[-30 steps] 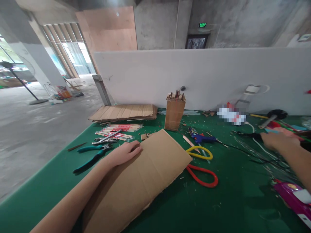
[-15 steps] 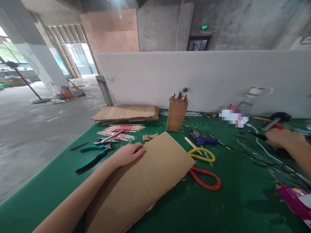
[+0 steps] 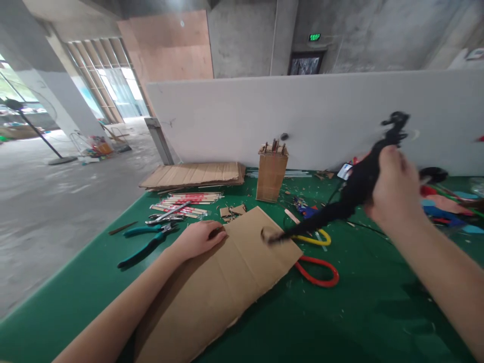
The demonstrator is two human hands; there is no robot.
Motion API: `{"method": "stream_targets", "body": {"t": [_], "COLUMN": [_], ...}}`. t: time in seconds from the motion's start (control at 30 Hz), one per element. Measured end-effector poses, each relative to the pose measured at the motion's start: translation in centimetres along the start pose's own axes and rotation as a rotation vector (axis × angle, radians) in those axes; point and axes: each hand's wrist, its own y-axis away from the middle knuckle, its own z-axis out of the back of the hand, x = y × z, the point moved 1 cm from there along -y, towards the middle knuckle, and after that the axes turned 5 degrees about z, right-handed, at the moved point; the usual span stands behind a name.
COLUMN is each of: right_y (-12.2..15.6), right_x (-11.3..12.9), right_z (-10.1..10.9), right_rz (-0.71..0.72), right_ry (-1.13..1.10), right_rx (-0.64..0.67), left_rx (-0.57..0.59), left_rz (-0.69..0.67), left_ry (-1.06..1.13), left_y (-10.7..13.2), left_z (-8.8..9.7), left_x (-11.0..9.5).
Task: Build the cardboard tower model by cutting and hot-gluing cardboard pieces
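Cardboard (image 3: 227, 277), likely light and stiff: hold its edges; your left hand (image 3: 198, 240) lies loosely atop, right hand (image 3: 396, 187) clutching a blurred black object (image 3: 357, 184)

From my end, the feed is moderately bright. Daylight pours through the windows (image 3: 13, 83) at far left, washing them out and laying pale glare on the concrete floor (image 3: 94, 189). The back wall (image 3: 245, 38) is dimmer, its exit sign (image 3: 314, 37) glowing green. I see soft, diffuse shadows on the green desk (image 3: 363, 312). Motion blur smears the right hand (image 3: 395, 186) and the black tool (image 3: 359, 181), whose detail sinks into darkness; the left hand (image 3: 198, 239) reads clearer. Wide-angle stretch tilts the pillar (image 3: 56, 91) near the edge.
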Motion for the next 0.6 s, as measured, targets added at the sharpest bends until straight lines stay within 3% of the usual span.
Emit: {"method": "stream_targets", "body": {"t": [0.07,0.13,0.3,0.4,0.53,0.6], "right_y": [2.7,4.5,6.1,6.7,7.8,8.2], "right_x": [1.4,2.7,3.9,4.0,4.3,4.6], "right_z": [-1.2,-2.1,-3.6,-4.4,-5.7,-6.2], "right_rz": [-0.143,-0.181,-0.238,-0.27,-0.384,-0.401], "right_ry": [-0.438,-0.65,-0.714,-0.783,-0.904,-0.957], "right_rx": [0.106,0.2,0.305,0.348,0.39,0.398], "left_rx": [-0.055,-0.117,-0.188,-0.067,0.192,0.225], "left_rz": [-0.033,-0.067,-0.099,-0.134,-0.182,-0.156], "left_ry": [0.002,0.022,0.264,0.522,0.924,1.101], "left_y": [-0.1,-0.2,-0.2,0.1,-0.1,-0.7], "left_z": [-0.1,-0.1,1.1,2.2,3.4,3.5], "left_x": [0.0,0.0,-0.8,-3.2,-7.6,-9.3]}}
